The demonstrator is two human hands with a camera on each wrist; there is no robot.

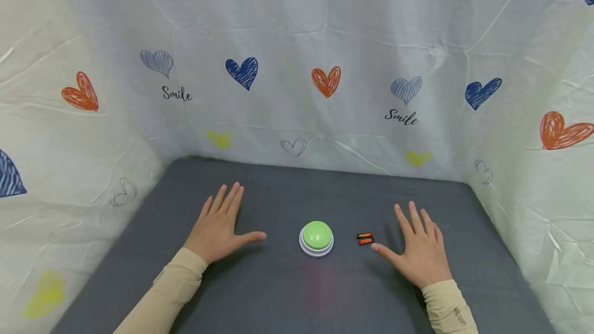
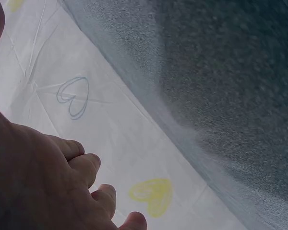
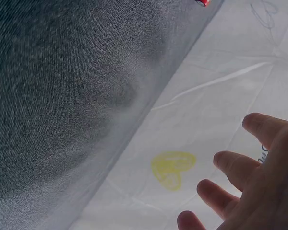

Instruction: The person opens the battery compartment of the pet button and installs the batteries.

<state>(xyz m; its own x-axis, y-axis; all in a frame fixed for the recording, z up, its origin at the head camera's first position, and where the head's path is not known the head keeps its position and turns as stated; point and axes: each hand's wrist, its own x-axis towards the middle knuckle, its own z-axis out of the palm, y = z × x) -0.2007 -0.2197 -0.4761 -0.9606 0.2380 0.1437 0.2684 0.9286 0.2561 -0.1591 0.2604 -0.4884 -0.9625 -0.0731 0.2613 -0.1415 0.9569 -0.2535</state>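
Observation:
A round push button (image 1: 317, 236) with a green dome and white base sits on the dark grey table, between the two hands. To its right lie two small red-and-black batteries, the upper battery (image 1: 364, 235) and the lower battery (image 1: 365, 241), side by side. My left hand (image 1: 218, 231), left of the button, has its fingers straight and its thumb stretched toward the button, holding nothing. Spread and empty, my right hand (image 1: 421, 251) is right of the batteries, its thumb tip close to the lower one. In the right wrist view a red battery end (image 3: 203, 2) shows at the top edge.
The grey cloth-covered table (image 1: 278, 293) ends at a white curtain (image 1: 357, 40) printed with hearts and "Smile", which hangs behind it and along both sides. A faint reddish glow falls on the cloth in front of the button.

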